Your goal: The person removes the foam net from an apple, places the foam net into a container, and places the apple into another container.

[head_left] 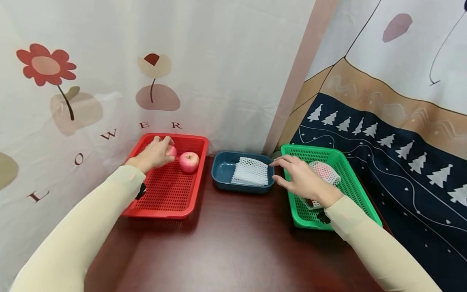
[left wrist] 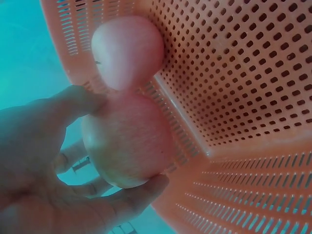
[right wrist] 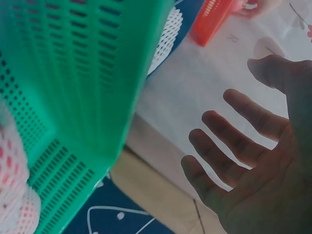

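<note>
Inside the red basket (head_left: 164, 190), my left hand (head_left: 155, 154) grips an apple (left wrist: 129, 139), thumb on one side and fingers round the other. A second apple (head_left: 189, 162) sits right beside it. My right hand (head_left: 300, 178) is spread over the left rim of the green basket (head_left: 359, 198), fingers apart and holding nothing. Its fingertips point toward the blue tray (head_left: 223, 172), where white foam net sleeves (head_left: 251, 171) lie. Under and behind that hand, apples in white foam nets (head_left: 324, 172) rest in the green basket, partly hidden by the hand and wrist.
All the containers stand on a dark reddish-brown table (head_left: 226, 243), the blue tray between the two baskets. A white curtain (head_left: 226, 73) with printed flowers hangs close behind them. On the right, a dark blue patterned cloth (head_left: 394, 178) borders the green basket.
</note>
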The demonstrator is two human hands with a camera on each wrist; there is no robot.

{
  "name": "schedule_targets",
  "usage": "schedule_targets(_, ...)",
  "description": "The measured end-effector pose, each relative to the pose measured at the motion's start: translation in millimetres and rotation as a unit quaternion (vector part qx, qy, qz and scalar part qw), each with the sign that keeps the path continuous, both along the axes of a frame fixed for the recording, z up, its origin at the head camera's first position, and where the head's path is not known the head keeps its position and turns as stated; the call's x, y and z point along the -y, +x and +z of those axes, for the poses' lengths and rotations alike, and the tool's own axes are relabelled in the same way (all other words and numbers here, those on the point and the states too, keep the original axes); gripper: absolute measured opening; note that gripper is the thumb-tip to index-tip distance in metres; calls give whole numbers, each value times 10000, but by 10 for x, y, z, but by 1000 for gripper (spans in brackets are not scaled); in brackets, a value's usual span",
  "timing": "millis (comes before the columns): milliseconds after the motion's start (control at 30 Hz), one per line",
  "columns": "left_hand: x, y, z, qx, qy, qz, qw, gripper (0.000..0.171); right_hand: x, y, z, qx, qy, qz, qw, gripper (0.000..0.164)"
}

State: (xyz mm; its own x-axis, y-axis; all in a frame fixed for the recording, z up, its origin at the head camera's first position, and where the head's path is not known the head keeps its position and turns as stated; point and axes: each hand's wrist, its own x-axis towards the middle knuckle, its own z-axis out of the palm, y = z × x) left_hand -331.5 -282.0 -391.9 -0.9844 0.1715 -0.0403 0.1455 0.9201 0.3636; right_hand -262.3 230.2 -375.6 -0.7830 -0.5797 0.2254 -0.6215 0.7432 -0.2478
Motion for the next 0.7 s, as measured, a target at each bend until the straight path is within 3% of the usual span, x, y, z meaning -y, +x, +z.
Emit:
schedule_targets(333,-43,-58,-98,132,-387,-138,9991,56,-274,-17,-10,215,-5,-351,9992,42)
schedule_targets(700,-77,-91,-209,302,-671,-124,9972,55,-548,20,-48,38,231,-610,9979,42)
